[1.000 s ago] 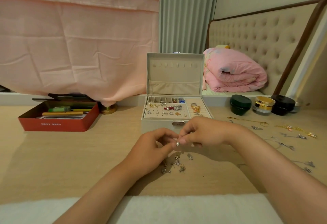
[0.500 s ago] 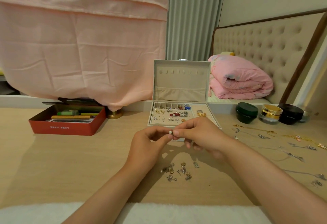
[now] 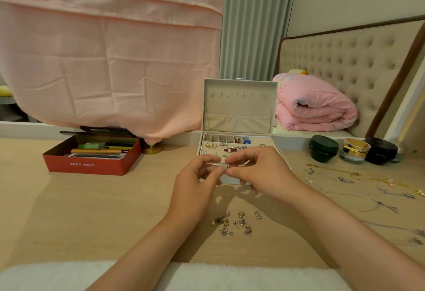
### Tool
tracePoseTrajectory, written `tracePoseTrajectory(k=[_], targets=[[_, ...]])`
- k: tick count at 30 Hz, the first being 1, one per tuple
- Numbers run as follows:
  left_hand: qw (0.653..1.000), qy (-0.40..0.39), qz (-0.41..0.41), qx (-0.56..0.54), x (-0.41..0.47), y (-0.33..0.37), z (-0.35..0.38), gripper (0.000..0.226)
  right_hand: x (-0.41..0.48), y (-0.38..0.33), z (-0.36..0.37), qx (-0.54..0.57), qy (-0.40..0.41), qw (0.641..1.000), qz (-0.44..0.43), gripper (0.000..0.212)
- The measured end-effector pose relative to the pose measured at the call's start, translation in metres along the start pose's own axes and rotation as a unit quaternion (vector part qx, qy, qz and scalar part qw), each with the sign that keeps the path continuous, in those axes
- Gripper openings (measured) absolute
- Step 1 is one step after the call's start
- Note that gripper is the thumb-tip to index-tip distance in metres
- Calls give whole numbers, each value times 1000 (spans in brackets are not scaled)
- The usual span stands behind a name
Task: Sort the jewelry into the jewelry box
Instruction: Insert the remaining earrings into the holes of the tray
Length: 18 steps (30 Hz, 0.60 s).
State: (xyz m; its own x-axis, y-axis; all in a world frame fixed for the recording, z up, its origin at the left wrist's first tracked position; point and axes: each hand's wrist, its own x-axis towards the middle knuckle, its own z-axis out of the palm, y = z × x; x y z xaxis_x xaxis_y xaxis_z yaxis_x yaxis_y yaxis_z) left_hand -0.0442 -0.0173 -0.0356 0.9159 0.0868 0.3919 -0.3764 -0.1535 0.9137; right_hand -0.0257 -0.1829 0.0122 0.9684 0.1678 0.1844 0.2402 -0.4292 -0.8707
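Note:
The beige jewelry box (image 3: pixel 239 111) stands open at the table's middle back, lid upright, its tray holding several small earrings and studs. Just in front of it my right hand (image 3: pixel 257 171) pinches a small earring (image 3: pixel 227 166) between thumb and forefinger. My left hand (image 3: pixel 195 182) is curled beside it, its fingertips at the same earring. A loose heap of earrings (image 3: pixel 236 221) lies on the wood below my hands. Several necklaces (image 3: pixel 340 175) are spread out at the right.
A red tin (image 3: pixel 92 159) with pens sits at the left. Three cosmetic jars (image 3: pixel 351 150) stand at the back right. A pink cloth hangs behind the table and a white towel (image 3: pixel 57 274) covers the near edge. A pink duvet lies on the bed beyond.
Both hands have risen from the table toward the box front, still joined on the small earring. The camera has tilted up a little.

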Motion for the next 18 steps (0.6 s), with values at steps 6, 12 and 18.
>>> tracePoseTrajectory(k=[6,12,18], targets=[[999,21,-18,-19,3,1,-1,10,-1,1,5,-25,39,997,-64,18],[1000,12,0,-18,13,5,1,6,1,0,2,48,8,998,-45,16],[999,-35,8,-34,46,22,2,25,20,-8,-10,126,30,991,-19,11]])
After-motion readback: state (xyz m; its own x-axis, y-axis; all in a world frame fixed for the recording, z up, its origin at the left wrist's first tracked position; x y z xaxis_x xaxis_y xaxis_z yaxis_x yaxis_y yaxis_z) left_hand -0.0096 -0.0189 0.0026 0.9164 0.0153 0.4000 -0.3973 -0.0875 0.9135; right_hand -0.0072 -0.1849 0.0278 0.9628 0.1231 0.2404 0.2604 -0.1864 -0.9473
